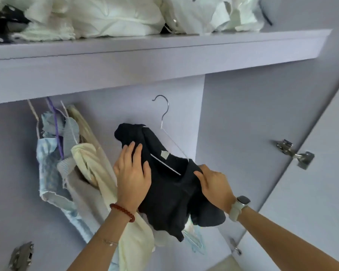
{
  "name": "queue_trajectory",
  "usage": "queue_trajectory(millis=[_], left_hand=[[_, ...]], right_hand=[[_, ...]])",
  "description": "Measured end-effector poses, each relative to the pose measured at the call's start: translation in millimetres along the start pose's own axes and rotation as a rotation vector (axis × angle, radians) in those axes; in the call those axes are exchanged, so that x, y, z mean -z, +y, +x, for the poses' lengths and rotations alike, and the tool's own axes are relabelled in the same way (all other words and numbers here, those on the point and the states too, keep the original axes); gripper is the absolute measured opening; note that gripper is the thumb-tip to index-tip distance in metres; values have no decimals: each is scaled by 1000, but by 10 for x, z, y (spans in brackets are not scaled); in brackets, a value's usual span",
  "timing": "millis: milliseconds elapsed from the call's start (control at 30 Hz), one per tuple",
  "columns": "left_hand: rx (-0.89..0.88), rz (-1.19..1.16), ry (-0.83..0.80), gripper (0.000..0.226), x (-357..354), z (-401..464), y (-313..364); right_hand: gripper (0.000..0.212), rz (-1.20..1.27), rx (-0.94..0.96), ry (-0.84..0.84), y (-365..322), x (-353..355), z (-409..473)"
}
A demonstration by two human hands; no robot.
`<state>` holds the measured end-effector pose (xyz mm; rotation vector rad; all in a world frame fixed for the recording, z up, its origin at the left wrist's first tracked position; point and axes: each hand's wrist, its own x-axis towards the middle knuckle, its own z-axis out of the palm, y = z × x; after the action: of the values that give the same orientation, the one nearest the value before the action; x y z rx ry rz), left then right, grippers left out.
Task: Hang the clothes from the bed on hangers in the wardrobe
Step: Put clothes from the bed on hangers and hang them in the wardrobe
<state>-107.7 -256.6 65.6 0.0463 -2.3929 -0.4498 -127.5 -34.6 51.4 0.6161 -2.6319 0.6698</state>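
Black garment [164, 192]: hanging half-draped on the wire hanger, near frame centre, toward 6 o'clock of the hook; small pale label showing inside the neckline.
Wire hanger [165, 122]: tilting, hook pointing to 12 o'clock and hanging free of any rail in view; one shoulder wire running down toward 4 o'clock, the other end lying under the black cloth.
Left hand [133, 175]: lying on the garment's shoulder at about 9 o'clock of the neckline, fingers straight and spread wide, pressing flat on the cloth; red bead bracelet [122, 212] sitting on the wrist.
Right hand [213, 184]: gripping the garment's other shoulder at about 3 o'clock of the neckline, fingers curling into the cloth, thumb lying on top; pale watch [239, 207] sitting on the wrist.
Hung clothes [67, 163]: hanging at 9 o'clock of the black garment, pale blue, grey and cream pieces crowding together, the cream one touching the left forearm.
Shelf [164, 53]: running across at 12 o'clock, carrying piled white clothes [115, 14].
Door hinge [294, 153]: sitting at 3 o'clock on the wardrobe side.
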Motion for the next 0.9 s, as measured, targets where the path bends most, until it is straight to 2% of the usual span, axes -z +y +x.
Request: queue_trajectory(millis=[133,267,467,567,633,700,733,800,900], left_hand=[[-80,-144,-197,51,-416,-201,413],[-253,-194,-499,60,-876,-597,955],[-514,-464,-782,38,-1217,-1264,1939],[-559,-641,-980,27,-1200,-1680,2550],[-619,-726,-1046,30,-1116,-1993,2999],[-710,-775,-1100,24,-998,-2315,3446],[-762,-792,-1114,29,-930,-2462,3663],[-844,-841,-1125,39,-839,-2743,4067],[-866,-894,-1165,24,-736,-3107,4640]], right_hand=[[59,-84,-77,-34,548,317,-955],[40,-237,-187,-32,900,753,-1865],[47,-353,-454,-11,1091,1305,-3236],[30,-334,-703,51,1134,1602,-3949],[36,-291,-891,123,1152,1799,-4386],[51,-292,-1004,178,1155,1972,-4803],[52,-299,-1036,182,1138,2051,-4991],[47,-328,-1081,178,1087,2174,-5351],[37,-416,-1174,248,1006,2331,-5832]])
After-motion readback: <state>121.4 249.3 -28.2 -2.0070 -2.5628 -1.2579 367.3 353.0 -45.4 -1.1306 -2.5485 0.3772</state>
